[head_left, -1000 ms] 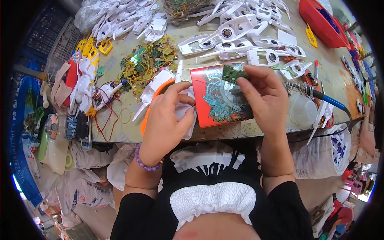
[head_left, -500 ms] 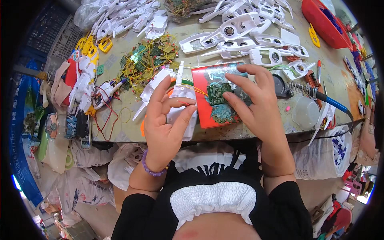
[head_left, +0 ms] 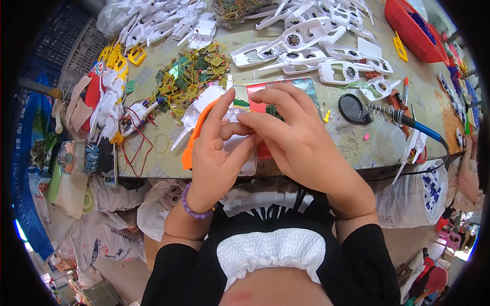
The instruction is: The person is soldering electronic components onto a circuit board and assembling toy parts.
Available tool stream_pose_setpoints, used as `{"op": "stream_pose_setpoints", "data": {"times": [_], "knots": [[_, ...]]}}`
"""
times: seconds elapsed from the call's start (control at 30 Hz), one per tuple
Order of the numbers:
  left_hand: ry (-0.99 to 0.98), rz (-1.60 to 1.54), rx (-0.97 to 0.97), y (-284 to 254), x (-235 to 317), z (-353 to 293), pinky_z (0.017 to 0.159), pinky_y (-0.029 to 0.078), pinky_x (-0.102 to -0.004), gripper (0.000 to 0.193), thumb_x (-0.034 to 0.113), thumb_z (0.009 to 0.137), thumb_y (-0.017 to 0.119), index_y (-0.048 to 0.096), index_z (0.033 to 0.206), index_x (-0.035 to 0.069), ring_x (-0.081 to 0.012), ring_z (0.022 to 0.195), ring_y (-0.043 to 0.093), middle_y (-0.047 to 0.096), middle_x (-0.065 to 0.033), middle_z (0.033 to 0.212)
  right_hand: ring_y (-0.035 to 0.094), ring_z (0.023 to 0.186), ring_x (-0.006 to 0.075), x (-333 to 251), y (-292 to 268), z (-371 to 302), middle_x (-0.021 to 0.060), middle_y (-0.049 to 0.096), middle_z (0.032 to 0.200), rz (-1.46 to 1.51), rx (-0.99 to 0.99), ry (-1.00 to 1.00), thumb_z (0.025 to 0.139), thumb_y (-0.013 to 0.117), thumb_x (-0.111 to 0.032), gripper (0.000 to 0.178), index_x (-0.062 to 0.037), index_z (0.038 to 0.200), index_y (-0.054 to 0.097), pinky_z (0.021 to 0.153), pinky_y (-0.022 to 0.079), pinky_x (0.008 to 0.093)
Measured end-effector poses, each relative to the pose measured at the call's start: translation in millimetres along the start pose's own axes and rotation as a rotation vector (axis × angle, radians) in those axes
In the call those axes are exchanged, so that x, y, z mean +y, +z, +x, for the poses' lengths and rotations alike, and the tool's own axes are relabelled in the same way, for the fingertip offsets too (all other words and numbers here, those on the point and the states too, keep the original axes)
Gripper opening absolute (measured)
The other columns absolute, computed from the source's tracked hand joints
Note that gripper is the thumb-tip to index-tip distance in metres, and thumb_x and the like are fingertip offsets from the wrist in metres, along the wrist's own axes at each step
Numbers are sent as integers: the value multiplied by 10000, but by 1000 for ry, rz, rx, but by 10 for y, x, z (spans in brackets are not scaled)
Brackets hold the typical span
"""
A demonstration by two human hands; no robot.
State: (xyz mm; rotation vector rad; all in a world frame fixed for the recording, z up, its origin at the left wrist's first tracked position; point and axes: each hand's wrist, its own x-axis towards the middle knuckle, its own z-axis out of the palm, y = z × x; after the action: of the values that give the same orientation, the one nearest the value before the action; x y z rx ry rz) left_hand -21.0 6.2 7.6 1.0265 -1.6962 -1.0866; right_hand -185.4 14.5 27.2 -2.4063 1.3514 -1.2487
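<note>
My left hand [head_left: 217, 148], with a purple bead bracelet [head_left: 193, 208] at its wrist, pinches thumb to fingers on a thin wire, which the fingertips now hide. Against those fingertips press the closed thumb and fingers of my right hand [head_left: 311, 140]; what they grip is hidden. Under the right hand, a small green circuit board [head_left: 271, 110] shows in part on a red and teal printed sheet [head_left: 308, 86]. Below my hands lies a white plastic housing [head_left: 249, 167], mostly covered. An orange curved plastic part [head_left: 196, 137] stands beside the left hand.
Tangled boards with yellow wires [head_left: 196, 69] lie beyond my left hand. White plastic housings [head_left: 301, 38] are heaped at the back. To the right are a round black lid [head_left: 353, 108], a blue-handled soldering iron [head_left: 421, 127] in a coiled holder, and a red basin [head_left: 416, 30].
My right hand has moved left from the circuit board to meet the left fingertips, and its fingers have closed. The orange part has come into fuller view beside the left hand.
</note>
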Motion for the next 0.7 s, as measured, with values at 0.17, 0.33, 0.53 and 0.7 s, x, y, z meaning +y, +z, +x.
{"op": "stream_pose_setpoints", "data": {"times": [0.17,0.33,0.53,0.7], "knots": [[9,57,-11,-6,11,-5,885,413,-266,606,-2,803,651,386,1347,13,-89,851,602,683,-65,915,507,1059,351,48,-122,-29,116,575,1053,46,-4,42,713,694,-29,181,-52,882,631,888,420,422],[-23,-114,20,39,-79,10,784,478,-241,410,-9,794,661,504,1173,-1,-111,837,623,665,-79,877,538,988,309,9,-92,-165,95,604,982,68,51,77,674,732,-31,158,-50,796,633,833,439,384],[29,-147,78,43,-109,4,772,466,-272,181,11,773,681,628,946,27,-151,814,621,659,-57,837,551,903,281,1,70,-254,66,614,926,92,209,-6,650,743,-54,179,-63,804,651,799,450,369],[131,73,45,3,-73,25,774,429,-310,96,48,768,688,690,864,50,-181,775,599,671,-58,831,552,925,319,21,45,-223,94,616,952,130,183,8,718,679,-16,229,-56,942,651,831,447,396]]}}
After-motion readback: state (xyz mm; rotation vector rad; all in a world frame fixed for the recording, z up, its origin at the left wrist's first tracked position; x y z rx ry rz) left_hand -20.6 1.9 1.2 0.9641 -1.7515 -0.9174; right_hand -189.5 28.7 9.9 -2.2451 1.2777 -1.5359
